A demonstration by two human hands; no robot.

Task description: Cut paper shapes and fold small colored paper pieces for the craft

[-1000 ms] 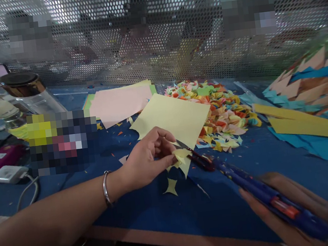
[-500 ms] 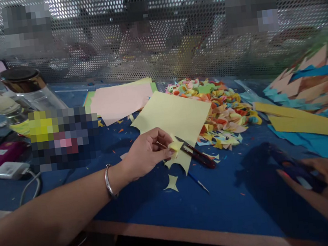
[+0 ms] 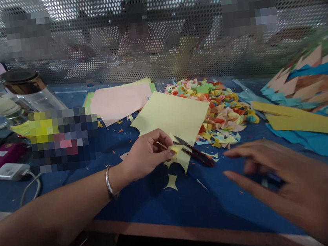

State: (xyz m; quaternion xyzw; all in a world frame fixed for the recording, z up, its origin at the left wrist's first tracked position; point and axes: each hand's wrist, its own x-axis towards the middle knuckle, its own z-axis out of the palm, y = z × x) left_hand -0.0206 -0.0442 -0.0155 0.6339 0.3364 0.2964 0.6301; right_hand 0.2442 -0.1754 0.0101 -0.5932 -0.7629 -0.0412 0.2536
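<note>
Between its thumb and fingers, my left hand pinches a small curled piece of yellow paper. Just under and behind it lies a large pale yellow sheet with scalloped cut edges. Dark red thread snips rest on the sheet's right edge, blades toward the pinched piece. A star-shaped yellow scrap and a thin blue stick-like tool lie closer to me. On the right my right hand is spread, thumb and forefinger apart; a dark blue tool, mostly hidden, shows behind its fingers.
A pile of colourful curled paper pieces sits beyond the snips. Pink sheets lie farther back, folded blue and tan paper at right. A bottle and white charger stand left. A perforated metal screen closes the back.
My right hand has let go of the dark blue tool and moved left with its fingers spreading. The left hand keeps its pinch on the yellow paper, almost unmoved.
</note>
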